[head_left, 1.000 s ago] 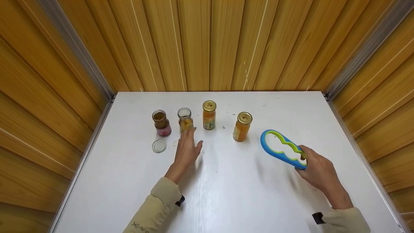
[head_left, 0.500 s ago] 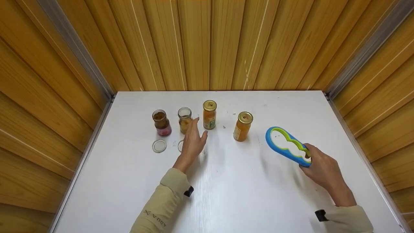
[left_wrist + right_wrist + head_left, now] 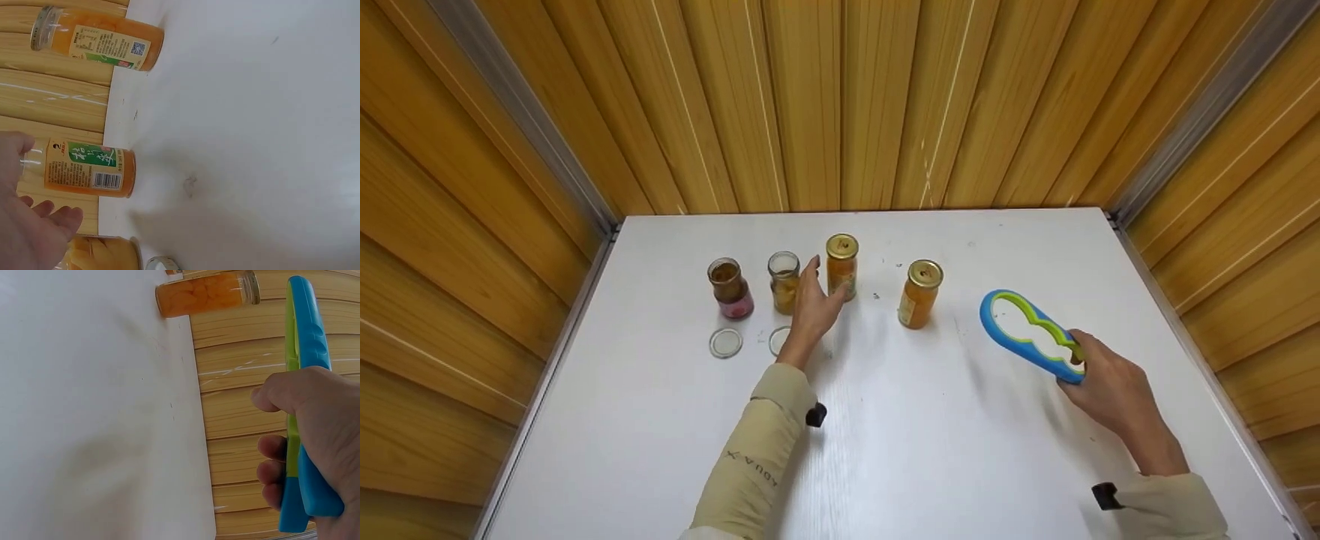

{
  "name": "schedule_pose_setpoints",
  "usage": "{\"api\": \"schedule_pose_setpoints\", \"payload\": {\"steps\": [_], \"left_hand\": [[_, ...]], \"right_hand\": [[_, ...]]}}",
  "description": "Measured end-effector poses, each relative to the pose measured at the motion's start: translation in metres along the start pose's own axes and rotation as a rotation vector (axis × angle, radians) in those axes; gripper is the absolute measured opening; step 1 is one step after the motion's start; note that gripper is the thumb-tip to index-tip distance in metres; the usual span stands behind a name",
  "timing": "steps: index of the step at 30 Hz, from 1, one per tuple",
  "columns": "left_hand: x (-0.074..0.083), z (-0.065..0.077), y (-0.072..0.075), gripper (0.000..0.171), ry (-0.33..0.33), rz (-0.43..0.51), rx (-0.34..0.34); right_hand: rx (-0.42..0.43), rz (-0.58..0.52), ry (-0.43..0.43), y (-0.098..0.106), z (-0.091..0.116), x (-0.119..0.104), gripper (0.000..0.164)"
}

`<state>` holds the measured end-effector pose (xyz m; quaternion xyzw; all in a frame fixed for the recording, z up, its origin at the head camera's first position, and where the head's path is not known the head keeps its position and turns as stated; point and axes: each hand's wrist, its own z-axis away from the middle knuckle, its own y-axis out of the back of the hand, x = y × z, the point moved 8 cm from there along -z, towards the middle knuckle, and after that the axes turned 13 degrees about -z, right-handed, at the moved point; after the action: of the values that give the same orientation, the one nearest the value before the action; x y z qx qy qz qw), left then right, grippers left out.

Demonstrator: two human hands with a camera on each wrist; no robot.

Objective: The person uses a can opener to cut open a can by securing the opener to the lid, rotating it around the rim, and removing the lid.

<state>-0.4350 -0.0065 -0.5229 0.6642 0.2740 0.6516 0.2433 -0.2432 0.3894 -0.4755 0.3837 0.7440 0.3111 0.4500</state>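
My left hand [image 3: 815, 311] reaches between two jars, fingers extended and thumb apart, beside a gold-lidded jar of orange fruit [image 3: 841, 271]. In the left wrist view the thumb overlaps the neck of this jar [image 3: 84, 171]; whether it touches is unclear. Just left of the hand stands a lidless jar with yellow fruit [image 3: 784, 291]. My right hand [image 3: 1114, 390] grips a blue and green multi-ring jar opener [image 3: 1020, 348] by one end, holding it above the table. Another gold-lidded jar of orange fruit [image 3: 919, 301] stands between the hands.
A lidless brown jar with a pink label [image 3: 732, 291] stands at the left. One loose lid [image 3: 726, 343] lies in front of it, and a second lid [image 3: 778, 341] is partly covered by the left wrist. Wooden panels [image 3: 802, 105] enclose the white table [image 3: 900, 450].
My left hand has moved right and away from me, from the lidless yellow-fruit jar to the nearest gold-lidded jar. The right hand, with the jar opener, has shifted slightly right.
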Motion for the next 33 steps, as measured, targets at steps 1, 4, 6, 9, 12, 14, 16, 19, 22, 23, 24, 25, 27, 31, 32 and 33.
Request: {"api": "schedule_pose_setpoints", "payload": {"steps": [1,4,6,9,12,14,16,19,22,23,24,25,27,31,32,33], "left_hand": [[-0.002,-0.003,-0.002,0.074,0.014,0.012,-0.013],[-0.003,-0.009,-0.006,0.076,0.015,0.035,-0.027],[-0.003,-0.012,-0.009,0.076,0.005,0.045,-0.032],[-0.004,-0.017,-0.012,0.078,-0.008,0.055,-0.034],[-0.007,-0.021,-0.014,0.080,-0.007,0.071,-0.030],[-0.007,-0.023,-0.015,0.082,-0.009,0.088,-0.028],[-0.007,-0.026,-0.017,0.084,-0.011,0.104,-0.030],[-0.007,-0.029,-0.020,0.086,0.000,0.128,-0.040],[-0.007,-0.031,-0.024,0.087,0.027,0.165,-0.057],[-0.007,-0.032,-0.025,0.088,0.032,0.178,-0.061],[-0.007,-0.033,-0.026,0.088,0.038,0.189,-0.068],[-0.006,-0.033,-0.028,0.089,0.043,0.195,-0.072],[-0.006,-0.034,-0.030,0.089,0.046,0.199,-0.076],[-0.004,-0.037,-0.033,0.082,0.034,0.204,-0.063],[-0.004,-0.037,-0.034,0.080,0.032,0.206,-0.060],[-0.004,-0.038,-0.035,0.078,0.030,0.203,-0.058]], "right_hand": [[-0.003,-0.001,-0.007,0.000,0.000,0.001,0.066],[-0.004,-0.004,-0.023,0.000,0.000,0.002,0.066],[-0.004,-0.005,-0.031,0.000,0.000,0.003,0.066],[-0.004,-0.011,-0.040,0.000,-0.001,0.004,0.067],[-0.004,-0.006,-0.037,0.001,-0.001,0.004,0.066],[-0.003,0.000,-0.035,0.001,-0.001,0.005,0.065],[0.001,0.009,-0.030,0.001,-0.001,0.005,0.064],[0.002,0.011,-0.026,0.002,-0.001,0.006,0.065],[0.001,0.009,-0.026,0.002,-0.001,0.006,0.065],[0.000,0.006,-0.029,0.001,-0.001,0.007,0.065],[-0.001,0.004,-0.032,0.001,-0.001,0.007,0.066],[0.000,0.001,-0.035,0.001,-0.001,0.007,0.066],[0.001,-0.005,-0.041,0.001,-0.001,0.008,0.066],[0.003,-0.016,-0.044,-0.001,-0.002,0.009,0.066],[0.004,-0.018,-0.043,-0.001,-0.002,0.009,0.066],[0.007,-0.020,-0.042,-0.001,-0.002,0.009,0.066]]}}
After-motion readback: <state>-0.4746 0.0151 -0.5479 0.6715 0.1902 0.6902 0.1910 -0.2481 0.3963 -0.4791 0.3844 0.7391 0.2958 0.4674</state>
